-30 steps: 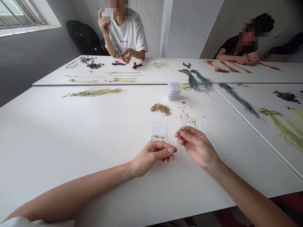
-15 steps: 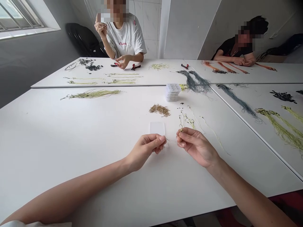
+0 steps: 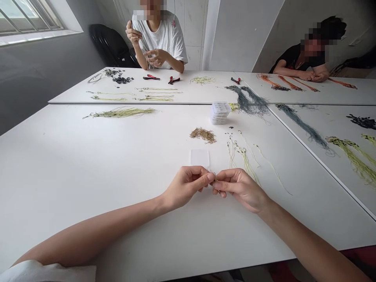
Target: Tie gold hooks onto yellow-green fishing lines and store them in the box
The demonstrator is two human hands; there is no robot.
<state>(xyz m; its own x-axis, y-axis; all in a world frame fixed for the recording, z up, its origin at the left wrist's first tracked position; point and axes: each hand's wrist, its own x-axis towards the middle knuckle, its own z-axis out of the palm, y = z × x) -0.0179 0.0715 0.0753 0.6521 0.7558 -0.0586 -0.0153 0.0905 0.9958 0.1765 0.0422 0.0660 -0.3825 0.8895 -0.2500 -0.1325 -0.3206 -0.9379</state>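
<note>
Small hook (image 3: 215, 181) sits just below the clear plastic card (image 3: 199, 158), pinched at the fingertips above the white table (image 3: 88, 184). Right hand (image 3: 241, 190): narrow pinch, thumb and forefinger closed on the hook, other fingers curled under. Left hand (image 3: 185, 187): also narrow, thumb and forefinger closed, tips almost against the right hand's. Hook or thin line in that pinch: too small to tell. Relative to the card: loose yellow-green lines (image 3: 243, 160) to the right, pile of small hooks (image 3: 202, 135) just beyond, stack of plastic boxes (image 3: 219, 112) farther beyond. For work this fine: pinch close to the hook, mind the point, keep forearms resting on the table for steadiness.
</note>
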